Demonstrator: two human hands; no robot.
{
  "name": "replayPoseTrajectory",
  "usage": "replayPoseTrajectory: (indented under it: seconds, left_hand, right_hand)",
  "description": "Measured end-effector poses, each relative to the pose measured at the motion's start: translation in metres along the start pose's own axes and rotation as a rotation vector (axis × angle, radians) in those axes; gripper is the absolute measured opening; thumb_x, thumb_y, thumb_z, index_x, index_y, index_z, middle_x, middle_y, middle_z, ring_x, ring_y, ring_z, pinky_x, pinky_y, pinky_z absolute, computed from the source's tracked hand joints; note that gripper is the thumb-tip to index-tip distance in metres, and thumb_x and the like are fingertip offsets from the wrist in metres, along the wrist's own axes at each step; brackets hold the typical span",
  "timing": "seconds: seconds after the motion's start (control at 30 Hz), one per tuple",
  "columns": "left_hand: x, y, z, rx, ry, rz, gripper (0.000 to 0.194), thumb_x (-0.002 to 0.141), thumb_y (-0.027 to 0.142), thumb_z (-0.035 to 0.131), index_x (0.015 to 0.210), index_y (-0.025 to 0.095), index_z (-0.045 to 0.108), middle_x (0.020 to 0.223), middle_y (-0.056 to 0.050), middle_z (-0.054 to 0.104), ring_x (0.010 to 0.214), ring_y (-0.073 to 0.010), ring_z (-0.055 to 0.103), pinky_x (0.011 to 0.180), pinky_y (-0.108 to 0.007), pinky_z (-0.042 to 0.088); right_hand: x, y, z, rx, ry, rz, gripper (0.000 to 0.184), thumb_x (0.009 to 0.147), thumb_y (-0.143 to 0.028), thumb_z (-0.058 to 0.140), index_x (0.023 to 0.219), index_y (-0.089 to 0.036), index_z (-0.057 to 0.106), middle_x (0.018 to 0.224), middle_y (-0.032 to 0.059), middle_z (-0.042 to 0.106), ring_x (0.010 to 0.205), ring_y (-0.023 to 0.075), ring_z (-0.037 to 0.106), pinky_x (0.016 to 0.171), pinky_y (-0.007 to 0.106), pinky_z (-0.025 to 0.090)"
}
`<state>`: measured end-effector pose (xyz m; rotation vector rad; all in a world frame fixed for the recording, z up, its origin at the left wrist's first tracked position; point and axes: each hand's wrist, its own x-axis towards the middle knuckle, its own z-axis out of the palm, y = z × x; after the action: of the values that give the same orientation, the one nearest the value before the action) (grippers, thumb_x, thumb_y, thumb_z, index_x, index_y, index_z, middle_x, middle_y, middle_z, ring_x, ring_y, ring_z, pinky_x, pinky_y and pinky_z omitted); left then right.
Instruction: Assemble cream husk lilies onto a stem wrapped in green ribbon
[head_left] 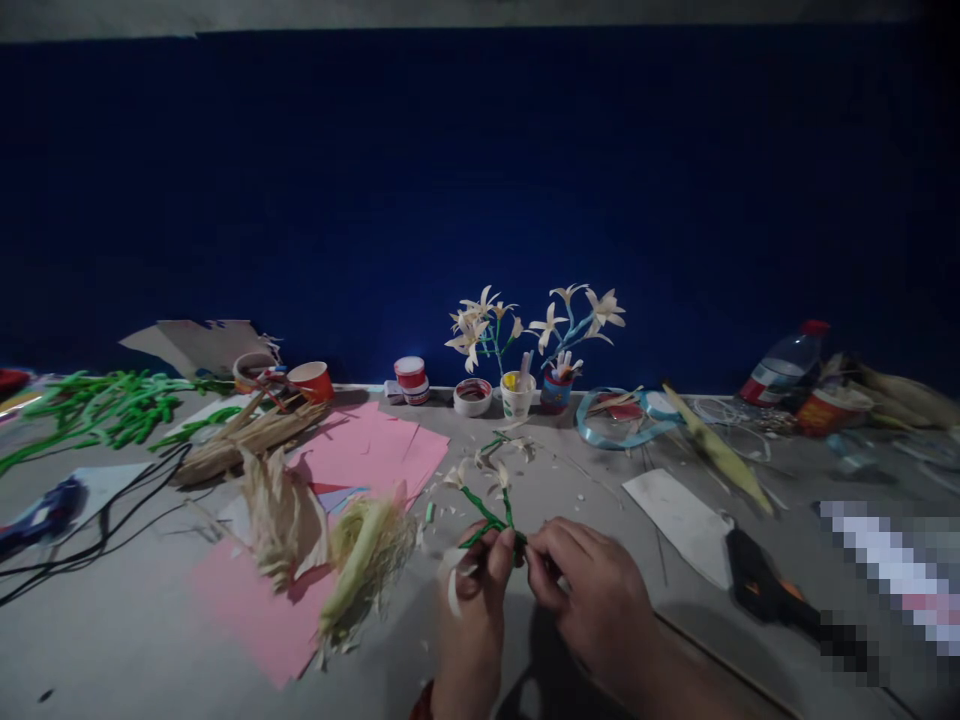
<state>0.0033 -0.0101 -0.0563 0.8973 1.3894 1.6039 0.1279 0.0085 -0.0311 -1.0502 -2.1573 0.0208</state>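
In the head view my left hand [478, 585] is closed around a handmade flower sprig [487, 512], its forked stem wrapped in green. Small cream petals top the two branches, and a pale strip [453, 592] curls beside the left fingers. My right hand [589, 580] pinches at the stem's dark green lower end, close to the left fingertips. Its fingers hide part of that end. Beyond the hands lie loose cream petals [517, 450] and small scraps.
Finished flowers stand in a white cup [517, 396] and a blue-red cup [556, 388] by the wall. Pink paper [375, 440], corn husks [281, 515] and corn silk [364, 550] lie left. A glue gun [765, 585] and blue ribbon [600, 438] are right.
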Motion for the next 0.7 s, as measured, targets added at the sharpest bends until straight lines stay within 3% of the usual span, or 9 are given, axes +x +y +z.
replayPoseTrajectory:
  seconds: [0.17, 0.3, 0.5, 0.6, 0.7]
  left_hand:
    - [-0.003, 0.000, -0.003, 0.022, -0.027, 0.015, 0.020, 0.075, 0.039, 0.069, 0.074, 0.019, 0.069, 0.072, -0.003, 0.070, 0.072, -0.0205, 0.064, 0.067, -0.026, 0.048]
    - [-0.004, 0.000, -0.002, -0.048, -0.013, -0.046, 0.025, 0.068, 0.040, 0.075, 0.078, 0.018, 0.070, 0.077, -0.005, 0.071, 0.077, -0.0221, 0.065, 0.070, -0.027, 0.050]
    - [-0.006, 0.011, 0.004, -0.124, -0.038, -0.102, 0.025, 0.065, 0.039, 0.077, 0.072, 0.018, 0.066, 0.066, -0.001, 0.066, 0.066, -0.0186, 0.064, 0.062, -0.026, 0.052]
    - [-0.007, 0.006, 0.003, -0.060, -0.005, -0.078, 0.024, 0.065, 0.041, 0.075, 0.075, 0.019, 0.071, 0.083, -0.007, 0.071, 0.081, -0.0234, 0.068, 0.072, -0.028, 0.055]
    - [-0.008, -0.009, -0.002, 0.012, 0.036, 0.037, 0.022, 0.073, 0.039, 0.069, 0.082, 0.020, 0.076, 0.101, -0.011, 0.071, 0.094, -0.0251, 0.067, 0.082, -0.030, 0.054]
  right_hand:
    - [0.005, -0.003, -0.012, 0.153, -0.117, 0.111, 0.016, 0.087, -0.017, 0.052, 0.071, -0.021, 0.051, 0.060, -0.0045, 0.056, 0.054, 0.0112, 0.055, 0.051, 0.021, 0.036]
    - [0.006, -0.005, -0.015, 0.120, -0.039, 0.044, 0.020, 0.084, -0.012, 0.046, 0.067, -0.021, 0.048, 0.057, -0.0038, 0.053, 0.051, 0.0115, 0.052, 0.050, 0.022, 0.035]
    - [0.001, -0.004, -0.004, -0.007, 0.062, -0.086, 0.026, 0.089, -0.011, 0.042, 0.066, -0.020, 0.051, 0.058, 0.0004, 0.055, 0.056, 0.0154, 0.051, 0.056, 0.027, 0.034]
    - [0.000, -0.003, -0.001, -0.074, 0.082, -0.143, 0.025, 0.090, -0.010, 0.043, 0.070, -0.020, 0.055, 0.061, 0.0019, 0.060, 0.060, 0.0171, 0.054, 0.060, 0.028, 0.036]
    - [0.000, -0.003, -0.001, -0.107, 0.091, -0.161, 0.024, 0.090, -0.010, 0.043, 0.073, -0.019, 0.056, 0.064, 0.0028, 0.063, 0.063, 0.0178, 0.056, 0.063, 0.029, 0.036]
